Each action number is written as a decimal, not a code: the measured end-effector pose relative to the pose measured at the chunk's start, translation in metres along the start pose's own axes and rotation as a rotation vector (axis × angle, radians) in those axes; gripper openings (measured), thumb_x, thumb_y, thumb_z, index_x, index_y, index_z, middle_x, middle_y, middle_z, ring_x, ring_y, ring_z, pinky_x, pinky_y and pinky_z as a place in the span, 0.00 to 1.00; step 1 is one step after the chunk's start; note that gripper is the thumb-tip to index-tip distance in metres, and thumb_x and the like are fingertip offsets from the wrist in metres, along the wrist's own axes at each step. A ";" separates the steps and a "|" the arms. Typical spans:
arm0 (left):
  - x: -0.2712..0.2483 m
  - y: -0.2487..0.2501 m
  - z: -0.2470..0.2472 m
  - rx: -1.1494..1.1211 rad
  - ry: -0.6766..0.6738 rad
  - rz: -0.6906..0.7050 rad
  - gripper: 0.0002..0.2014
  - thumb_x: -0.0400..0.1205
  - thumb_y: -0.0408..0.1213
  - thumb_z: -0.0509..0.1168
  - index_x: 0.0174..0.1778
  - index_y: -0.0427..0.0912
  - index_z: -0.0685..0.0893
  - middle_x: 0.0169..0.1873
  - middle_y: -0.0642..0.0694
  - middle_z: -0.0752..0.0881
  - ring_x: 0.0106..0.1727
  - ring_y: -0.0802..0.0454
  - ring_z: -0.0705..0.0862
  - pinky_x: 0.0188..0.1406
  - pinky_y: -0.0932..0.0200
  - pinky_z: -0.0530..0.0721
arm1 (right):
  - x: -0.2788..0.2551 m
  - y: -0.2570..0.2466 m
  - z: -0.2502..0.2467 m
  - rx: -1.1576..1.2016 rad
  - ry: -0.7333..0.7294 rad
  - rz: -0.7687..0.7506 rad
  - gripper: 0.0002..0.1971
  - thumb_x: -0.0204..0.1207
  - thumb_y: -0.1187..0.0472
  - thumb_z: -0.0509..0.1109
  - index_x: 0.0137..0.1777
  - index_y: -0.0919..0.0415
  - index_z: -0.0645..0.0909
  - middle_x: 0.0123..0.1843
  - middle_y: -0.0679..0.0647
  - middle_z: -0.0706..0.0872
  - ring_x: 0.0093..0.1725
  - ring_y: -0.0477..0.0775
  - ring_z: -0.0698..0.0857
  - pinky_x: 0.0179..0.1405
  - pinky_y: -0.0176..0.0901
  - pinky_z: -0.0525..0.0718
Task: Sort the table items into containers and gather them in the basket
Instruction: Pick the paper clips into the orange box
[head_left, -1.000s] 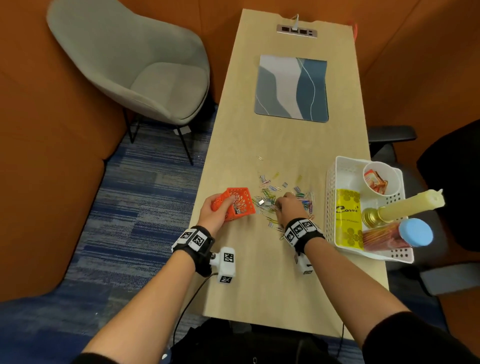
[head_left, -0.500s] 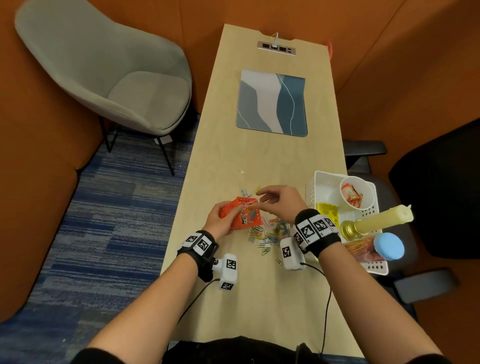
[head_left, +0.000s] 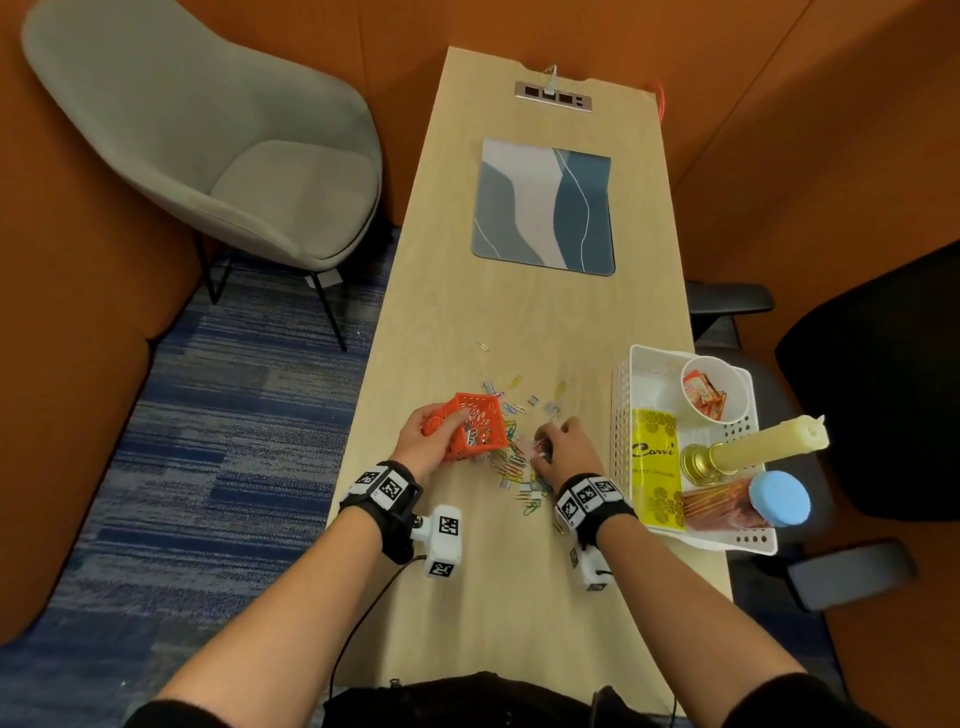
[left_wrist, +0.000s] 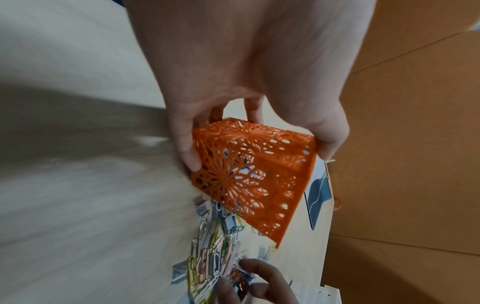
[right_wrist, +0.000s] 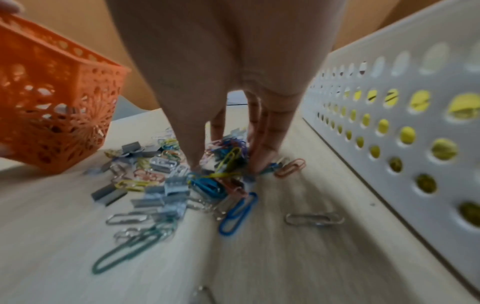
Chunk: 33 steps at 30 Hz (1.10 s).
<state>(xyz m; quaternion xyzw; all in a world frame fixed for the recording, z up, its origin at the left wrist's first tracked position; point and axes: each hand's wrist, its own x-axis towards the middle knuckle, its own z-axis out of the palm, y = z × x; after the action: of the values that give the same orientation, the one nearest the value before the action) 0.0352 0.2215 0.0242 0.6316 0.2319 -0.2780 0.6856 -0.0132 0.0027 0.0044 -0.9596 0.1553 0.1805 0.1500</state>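
My left hand (head_left: 423, 441) grips a small orange lattice container (head_left: 470, 426) tilted just above the table, thumb and fingers round its base (left_wrist: 249, 164); some clips show inside it. A scatter of coloured paper clips and grey staple strips (head_left: 514, 457) lies on the wooden table (head_left: 467, 597) beside it. My right hand (head_left: 558, 449) is down on this pile, thumb and fingertips pinching a bunch of clips (right_wrist: 228, 156). The white perforated basket (head_left: 621, 415) stands just right of that hand.
The basket holds a yellow packet (head_left: 654, 467), a white cup of sachets (head_left: 714, 395), a candle in a gold holder (head_left: 763, 447) and a blue-lidded jar (head_left: 779, 499). A blue-grey mat (head_left: 545, 208) lies farther up the table. A grey chair (head_left: 208, 145) stands left.
My right hand went up to the orange container's mouth half a second ago and has now come back down onto the clip pile. The left hand keeps hold of the container.
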 end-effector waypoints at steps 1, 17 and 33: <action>0.000 -0.001 0.001 -0.002 0.000 0.000 0.25 0.79 0.47 0.76 0.70 0.46 0.80 0.62 0.40 0.86 0.57 0.47 0.88 0.47 0.55 0.89 | 0.000 -0.002 0.000 0.021 0.013 -0.026 0.16 0.75 0.59 0.75 0.62 0.57 0.82 0.60 0.58 0.76 0.53 0.60 0.84 0.60 0.50 0.84; 0.001 0.003 0.030 0.025 -0.095 0.028 0.25 0.78 0.47 0.77 0.68 0.46 0.79 0.57 0.44 0.86 0.51 0.51 0.89 0.44 0.51 0.92 | -0.007 -0.037 -0.106 0.852 -0.224 -0.142 0.09 0.74 0.69 0.78 0.53 0.68 0.89 0.44 0.60 0.90 0.42 0.57 0.91 0.41 0.41 0.91; 0.007 0.004 -0.021 -0.030 0.034 0.060 0.22 0.78 0.45 0.76 0.67 0.47 0.81 0.60 0.41 0.87 0.59 0.46 0.88 0.60 0.49 0.88 | 0.014 -0.032 0.001 -0.031 -0.111 -0.114 0.23 0.69 0.61 0.79 0.64 0.56 0.81 0.64 0.58 0.73 0.57 0.59 0.81 0.60 0.48 0.83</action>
<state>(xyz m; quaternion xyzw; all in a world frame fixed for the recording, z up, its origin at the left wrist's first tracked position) 0.0432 0.2415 0.0205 0.6326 0.2287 -0.2431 0.6989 0.0108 0.0285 0.0056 -0.9575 0.0891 0.2272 0.1534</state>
